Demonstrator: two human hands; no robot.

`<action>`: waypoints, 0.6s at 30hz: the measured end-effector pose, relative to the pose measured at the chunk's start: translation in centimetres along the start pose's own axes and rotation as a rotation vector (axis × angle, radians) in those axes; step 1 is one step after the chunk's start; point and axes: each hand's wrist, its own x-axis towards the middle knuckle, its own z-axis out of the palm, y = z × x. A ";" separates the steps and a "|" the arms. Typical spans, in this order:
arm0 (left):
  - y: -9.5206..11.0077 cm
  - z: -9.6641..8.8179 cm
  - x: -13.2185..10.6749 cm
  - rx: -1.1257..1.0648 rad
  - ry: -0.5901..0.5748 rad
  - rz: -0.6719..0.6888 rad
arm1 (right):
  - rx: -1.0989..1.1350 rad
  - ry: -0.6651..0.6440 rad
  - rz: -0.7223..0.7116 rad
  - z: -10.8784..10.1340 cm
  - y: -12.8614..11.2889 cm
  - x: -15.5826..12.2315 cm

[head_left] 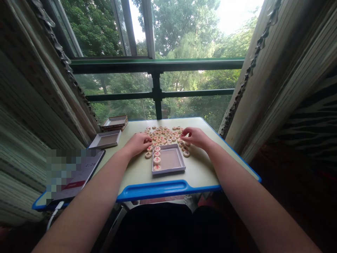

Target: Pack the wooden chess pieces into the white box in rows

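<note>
Round wooden Chinese chess pieces (163,133) with red and dark characters lie in a loose heap on the table. At the heap's left edge, my left hand (138,143) has its fingers curled together; what they hold, if anything, is hidden. My right hand (196,137) reaches the heap's right side, thumb and fingertips pinched on a chess piece (181,136). Nearer me sits a shallow white box (171,159) with a column of several red-lettered pieces (157,160) along its left wall. A piece (186,153) rests just right of the box, another (148,155) just left.
The pale table (137,172) has a blue rim with a front groove (155,189). A shallow white tray (105,139) and a stacked brown-sided box (115,123) stand at the back left. A tablet (79,175) with a white cable (55,212) lies at the left edge. Curtains flank the window.
</note>
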 end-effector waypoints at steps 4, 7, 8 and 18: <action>0.0 0.0 0.0 -0.016 -0.010 -0.006 | 0.069 -0.005 -0.016 0.1 -0.5 -0.1; -0.1 0.0 0.0 -0.020 -0.006 -0.008 | 0.187 -0.028 0.036 0.1 -0.4 -0.1; -0.1 0.0 0.0 -0.022 -0.004 -0.009 | 0.246 -0.043 0.053 0.2 -0.4 -0.1; 0.0 -0.1 0.0 -0.014 -0.003 0.001 | 0.308 -0.087 0.173 0.3 -0.2 0.1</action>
